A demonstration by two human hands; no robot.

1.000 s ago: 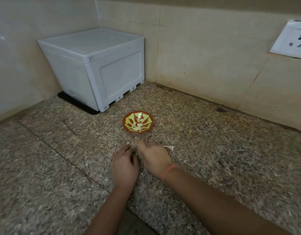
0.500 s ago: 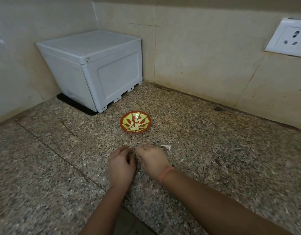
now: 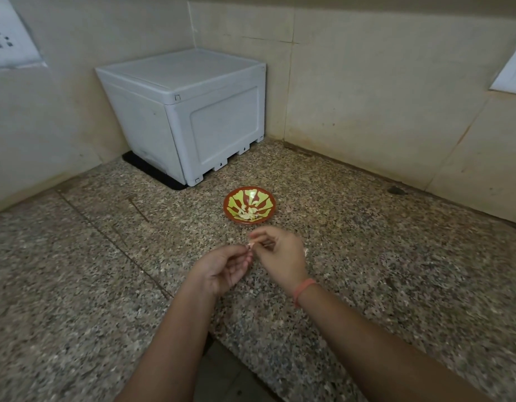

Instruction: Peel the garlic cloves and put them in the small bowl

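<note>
A small red bowl (image 3: 267,207) with a yellow-green pattern sits on the granite counter and holds a few pale peeled garlic cloves (image 3: 249,214). Just in front of it, my left hand (image 3: 222,268) and my right hand (image 3: 280,256) meet fingertip to fingertip above the counter. Between them they pinch a small pale garlic clove (image 3: 251,245), mostly hidden by the fingers. My right wrist wears a pink band. A bit of pale peel (image 3: 305,251) shows on the counter behind my right hand.
A white plastic box (image 3: 187,111) stands on a black mat in the back corner, left of the bowl. Tiled walls enclose the counter at back and left, with white sockets (image 3: 7,39) on them. The counter's front edge (image 3: 222,338) has a notch beneath my forearms.
Both hands lifted off the counter and turned, fingertips now pinching the clove in the air. The view swung right, so the box and bowl sit further right in the frame.
</note>
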